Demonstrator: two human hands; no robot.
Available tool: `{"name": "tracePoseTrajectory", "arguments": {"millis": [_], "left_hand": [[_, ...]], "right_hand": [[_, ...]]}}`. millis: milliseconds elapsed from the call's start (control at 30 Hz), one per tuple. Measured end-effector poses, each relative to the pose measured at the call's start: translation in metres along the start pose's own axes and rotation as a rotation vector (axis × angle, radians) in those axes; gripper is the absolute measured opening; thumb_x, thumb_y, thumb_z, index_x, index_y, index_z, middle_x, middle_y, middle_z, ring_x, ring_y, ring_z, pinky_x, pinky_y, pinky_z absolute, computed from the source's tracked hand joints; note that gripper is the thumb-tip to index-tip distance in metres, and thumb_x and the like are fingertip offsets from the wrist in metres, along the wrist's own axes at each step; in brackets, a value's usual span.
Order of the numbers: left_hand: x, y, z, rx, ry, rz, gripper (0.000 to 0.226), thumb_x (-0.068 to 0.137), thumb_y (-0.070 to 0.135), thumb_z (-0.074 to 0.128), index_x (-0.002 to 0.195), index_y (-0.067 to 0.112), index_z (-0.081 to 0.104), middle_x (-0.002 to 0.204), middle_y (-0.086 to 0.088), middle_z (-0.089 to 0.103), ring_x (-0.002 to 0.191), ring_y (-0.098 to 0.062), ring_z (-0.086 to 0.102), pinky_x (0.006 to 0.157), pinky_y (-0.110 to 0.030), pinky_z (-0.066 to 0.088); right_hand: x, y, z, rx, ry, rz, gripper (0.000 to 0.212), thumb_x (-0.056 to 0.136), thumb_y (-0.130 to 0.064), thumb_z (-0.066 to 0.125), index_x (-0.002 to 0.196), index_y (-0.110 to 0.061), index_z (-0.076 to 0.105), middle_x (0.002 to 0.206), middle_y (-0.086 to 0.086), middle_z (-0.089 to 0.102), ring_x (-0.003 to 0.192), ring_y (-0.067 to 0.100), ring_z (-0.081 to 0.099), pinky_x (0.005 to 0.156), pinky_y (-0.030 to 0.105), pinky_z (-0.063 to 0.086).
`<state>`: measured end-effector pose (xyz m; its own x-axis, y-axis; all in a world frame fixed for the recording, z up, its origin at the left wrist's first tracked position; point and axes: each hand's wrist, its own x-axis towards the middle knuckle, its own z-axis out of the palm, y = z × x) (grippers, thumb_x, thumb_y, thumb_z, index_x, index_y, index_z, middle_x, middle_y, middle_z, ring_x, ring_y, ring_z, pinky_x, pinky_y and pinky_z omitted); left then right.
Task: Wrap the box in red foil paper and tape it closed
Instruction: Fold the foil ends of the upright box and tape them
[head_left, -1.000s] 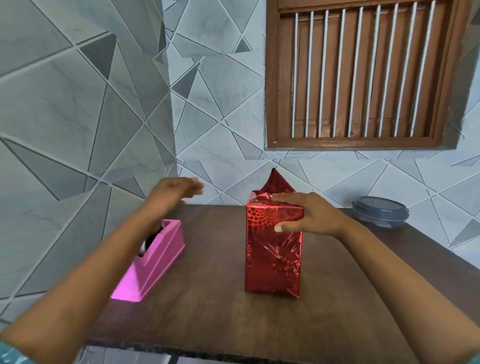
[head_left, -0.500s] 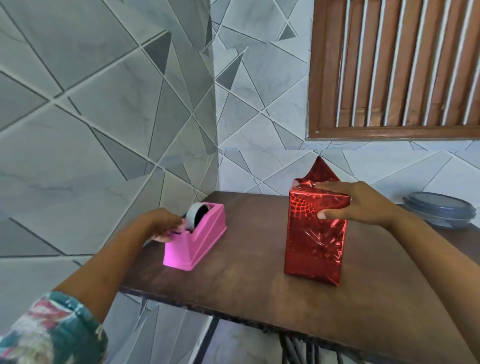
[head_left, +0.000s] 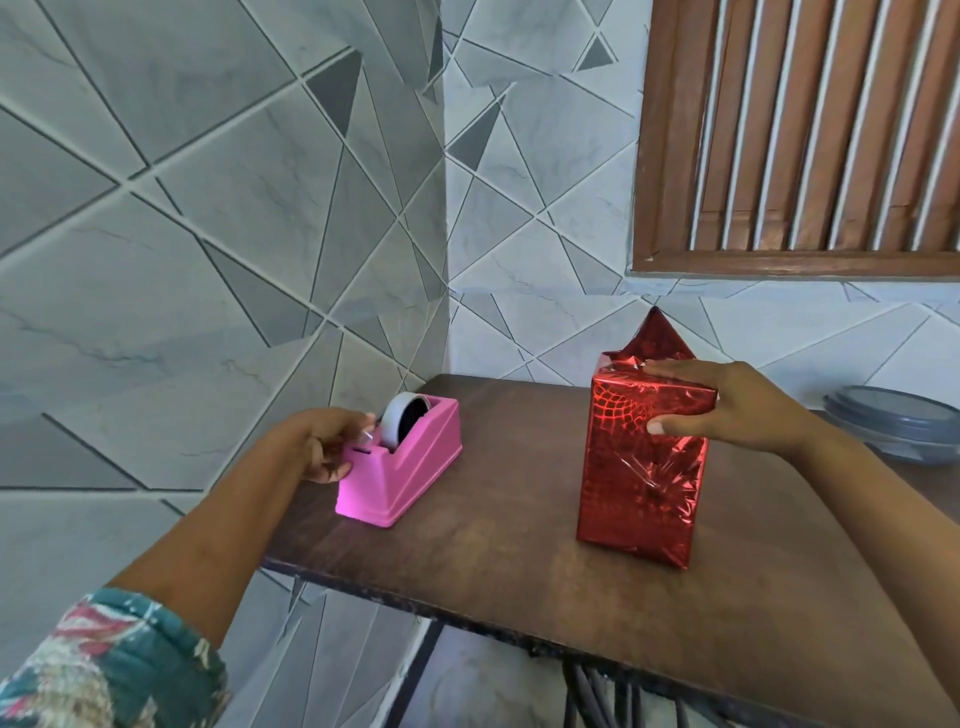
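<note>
Foil-wrapped box, upright, right hand pressed flat on its top fold. Left of it, left hand pinched tape at pink tape dispenser. Taping step, apparently; next move wanted a clean tear.

On the left arm, at the near left corner, the person wears a sleeve of teal cloth printed with pink-red flowers and pale leaf strokes. Its hem bunches in soft folds, seemingly near the elbow, though the wide lens blurs it. Beyond the hem the left forearm is bare to the left hand. The right forearm is bare from the right hand to the frame's edge.
</note>
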<state>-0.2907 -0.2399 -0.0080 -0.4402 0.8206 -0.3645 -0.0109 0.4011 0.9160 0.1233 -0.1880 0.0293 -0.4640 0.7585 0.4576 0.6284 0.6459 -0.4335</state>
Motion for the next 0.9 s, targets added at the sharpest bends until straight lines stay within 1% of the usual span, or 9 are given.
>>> {"name": "tracePoseTrajectory", "arguments": {"millis": [100, 233, 300, 433, 567, 667, 733, 800, 900], "left_hand": [[-0.009, -0.003, -0.004, -0.152, -0.017, 0.098, 0.011, 0.089, 0.015, 0.061, 0.079, 0.009, 0.059, 0.084, -0.005, 0.049, 0.075, -0.015, 0.046, 0.069, -0.033, 0.046], [-0.015, -0.019, -0.012, -0.270, -0.043, 0.211, 0.009, 0.091, 0.007, 0.057, 0.083, 0.004, 0.059, 0.084, -0.008, 0.049, 0.075, -0.017, 0.049, 0.052, -0.028, 0.056], [-0.014, -0.029, -0.013, -0.333, -0.058, 0.261, 0.007, 0.090, 0.003, 0.056, 0.085, 0.000, 0.060, 0.083, -0.010, 0.055, 0.076, -0.017, 0.054, 0.051, -0.023, 0.056], [-0.009, -0.040, -0.016, -0.277, -0.038, 0.345, 0.007, 0.086, 0.001, 0.060, 0.091, -0.004, 0.063, 0.089, -0.015, 0.063, 0.083, -0.020, 0.060, 0.063, -0.020, 0.058], [-0.003, -0.045, -0.022, -0.044, 0.016, 0.331, 0.016, 0.084, 0.001, 0.064, 0.097, -0.008, 0.063, 0.098, -0.018, 0.064, 0.086, -0.022, 0.063, 0.085, -0.032, 0.050], [-0.002, -0.053, -0.021, -0.024, -0.001, 0.324, 0.016, 0.081, 0.004, 0.068, 0.093, -0.006, 0.064, 0.095, -0.015, 0.066, 0.087, -0.022, 0.064, 0.087, -0.032, 0.049], [0.003, -0.058, -0.022, -0.012, 0.023, 0.343, 0.024, 0.080, 0.007, 0.071, 0.096, -0.009, 0.063, 0.095, -0.016, 0.067, 0.091, -0.024, 0.064, 0.089, -0.034, 0.049], [0.005, -0.062, -0.022, 0.006, 0.046, 0.354, 0.023, 0.080, 0.008, 0.071, 0.093, -0.010, 0.063, 0.091, -0.016, 0.068, 0.089, -0.025, 0.065, 0.088, -0.034, 0.051], [0.008, -0.065, -0.019, -0.022, 0.057, 0.374, 0.010, 0.082, 0.004, 0.068, 0.080, -0.005, 0.063, 0.083, -0.017, 0.067, 0.079, -0.024, 0.064, 0.072, -0.026, 0.058]], "right_hand": [[0.000, 0.000, 0.000, 0.030, 0.007, 0.008, 0.072, 0.061, -0.035, 0.087, 0.127, -0.026, 0.059, 0.130, -0.007, 0.058, 0.114, 0.009, 0.055, 0.103, 0.031, 0.041], [0.000, -0.001, -0.001, 0.034, 0.012, 0.009, 0.068, 0.064, -0.030, 0.084, 0.127, -0.024, 0.059, 0.130, -0.005, 0.058, 0.114, 0.010, 0.056, 0.102, 0.032, 0.042], [0.000, -0.001, -0.002, 0.032, 0.011, 0.013, 0.070, 0.062, -0.033, 0.084, 0.127, -0.025, 0.060, 0.132, -0.005, 0.057, 0.116, 0.010, 0.055, 0.103, 0.032, 0.041], [-0.001, -0.004, -0.003, 0.031, -0.005, 0.026, 0.094, 0.044, -0.065, 0.081, 0.127, -0.027, 0.059, 0.130, -0.008, 0.058, 0.114, 0.009, 0.056, 0.101, 0.030, 0.042], [0.000, -0.001, -0.002, 0.059, 0.007, 0.026, 0.116, 0.027, -0.089, 0.063, 0.126, -0.028, 0.060, 0.124, -0.010, 0.060, 0.111, 0.008, 0.057, 0.099, 0.029, 0.042], [0.001, -0.002, -0.001, 0.069, 0.006, 0.011, 0.109, 0.033, -0.085, 0.068, 0.126, -0.028, 0.060, 0.121, -0.010, 0.061, 0.108, 0.008, 0.058, 0.098, 0.028, 0.043], [0.000, -0.004, -0.001, 0.072, 0.005, 0.020, 0.095, 0.044, -0.069, 0.078, 0.126, -0.025, 0.060, 0.119, -0.008, 0.061, 0.107, 0.010, 0.059, 0.100, 0.032, 0.045], [-0.001, -0.005, -0.002, 0.073, 0.003, 0.022, 0.093, 0.043, -0.063, 0.083, 0.126, -0.025, 0.060, 0.117, -0.009, 0.061, 0.104, 0.009, 0.060, 0.094, 0.026, 0.045], [-0.001, -0.006, -0.001, 0.072, 0.016, 0.023, 0.086, 0.048, -0.057, 0.084, 0.125, -0.025, 0.060, 0.117, -0.010, 0.061, 0.103, 0.007, 0.059, 0.093, 0.025, 0.045]]}}
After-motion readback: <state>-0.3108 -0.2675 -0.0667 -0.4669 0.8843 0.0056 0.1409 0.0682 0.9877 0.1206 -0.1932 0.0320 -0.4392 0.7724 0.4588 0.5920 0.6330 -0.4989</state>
